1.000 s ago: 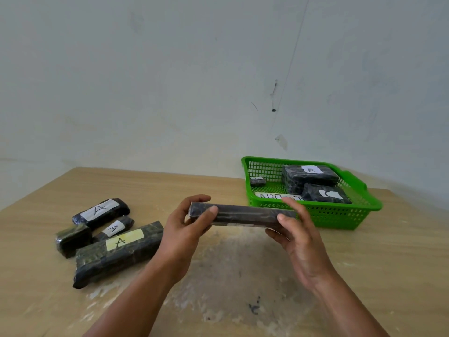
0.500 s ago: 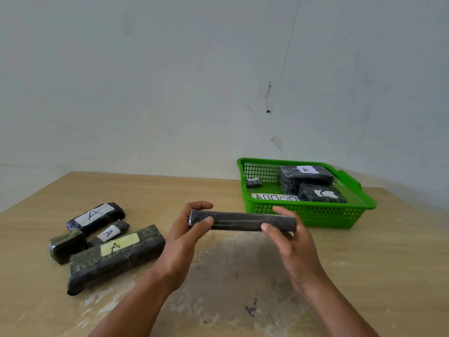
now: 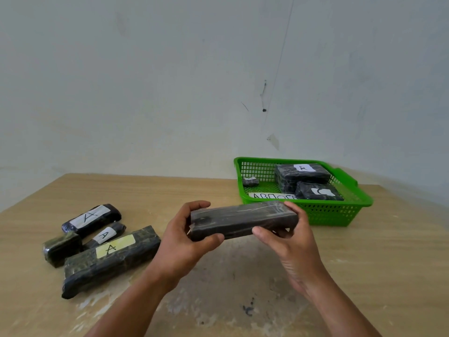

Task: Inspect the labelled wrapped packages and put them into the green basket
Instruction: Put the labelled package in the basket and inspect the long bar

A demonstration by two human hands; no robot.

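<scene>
We read a handwritten "A" on the white label of the rear left package (image 3: 91,216), on the white label of the thin package (image 3: 105,235), and on the yellow label of the long package (image 3: 110,257). In the green basket (image 3: 340,214), the rear package (image 3: 302,175) bore "A", the front package (image 3: 318,193) a "C"-like mark, and a white strip (image 3: 272,196) began "ABD", the rest unclear.

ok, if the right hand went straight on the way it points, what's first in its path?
Likely the near wall of the green basket: the right hand, gripping the right end of the wrapped package, points toward it. Depth between them is unclear.
</scene>
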